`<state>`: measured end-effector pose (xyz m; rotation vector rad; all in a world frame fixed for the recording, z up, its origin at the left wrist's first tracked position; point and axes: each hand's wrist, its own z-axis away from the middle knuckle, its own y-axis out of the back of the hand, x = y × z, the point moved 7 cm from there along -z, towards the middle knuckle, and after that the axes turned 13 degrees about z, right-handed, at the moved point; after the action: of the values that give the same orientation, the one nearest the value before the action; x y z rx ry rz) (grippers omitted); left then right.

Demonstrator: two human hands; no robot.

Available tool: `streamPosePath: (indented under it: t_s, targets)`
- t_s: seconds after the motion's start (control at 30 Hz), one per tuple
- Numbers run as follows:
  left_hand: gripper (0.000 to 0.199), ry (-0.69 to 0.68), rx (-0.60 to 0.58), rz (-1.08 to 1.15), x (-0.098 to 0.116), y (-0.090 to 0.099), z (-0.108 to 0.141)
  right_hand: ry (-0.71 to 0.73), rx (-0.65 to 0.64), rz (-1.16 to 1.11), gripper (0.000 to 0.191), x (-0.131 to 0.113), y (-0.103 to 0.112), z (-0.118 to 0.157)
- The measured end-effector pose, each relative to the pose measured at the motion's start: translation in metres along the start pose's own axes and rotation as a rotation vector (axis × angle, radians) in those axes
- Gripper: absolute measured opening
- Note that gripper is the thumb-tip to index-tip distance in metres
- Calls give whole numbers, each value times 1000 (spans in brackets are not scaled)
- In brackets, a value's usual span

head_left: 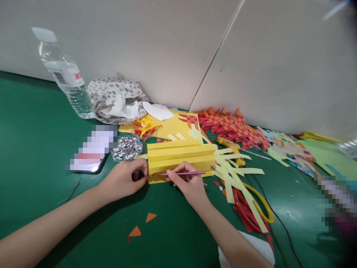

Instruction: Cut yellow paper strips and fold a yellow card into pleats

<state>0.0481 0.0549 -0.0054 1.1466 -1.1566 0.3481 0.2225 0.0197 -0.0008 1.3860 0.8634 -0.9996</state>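
A yellow sheet (178,152) with lengthwise folds lies on the green table in front of me. The fingers of my left hand (131,178) pinch its left end near the lower corner. In my right hand (189,182) is a thin purple stick (192,173), held almost level over the lower fold, its tip pointing left. Pale yellow paper strips (231,175) fan out from beneath the sheet's right end.
A water bottle (67,76), patterned pouch (117,96), phone (95,149) and bag of googly eyes (127,147) stand or lie at the left. Woven orange-red paper fish (231,124), a yellow glue gun (234,150), red-handled scissors (245,212) and a black cable (275,214) lie rightward.
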Motion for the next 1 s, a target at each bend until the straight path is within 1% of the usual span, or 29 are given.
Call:
streamPosePath:
  t_s: [0.1,0.17,0.37,0.47,0.77,1.0]
  targets:
    - [5,2,6,8,0,0,-1,-13,-43,45,23,-2,-4,1]
    - [5,5,9,11,0,0,-1,-17,-49,62,22,-1,-5,1]
    - [6,-6,12,7,0,0,-1,-9,54,-5,25,6,2,-1]
    - [6,-8,16,3,0,1,0,9,67,-1,26,5,3,-1]
    - [10,-24,10,13,3,2,1,-2,-30,82,23,-2,-3,2]
    - [11,-20,12,12,4,2,1,-10,-49,83,22,-3,-5,2]
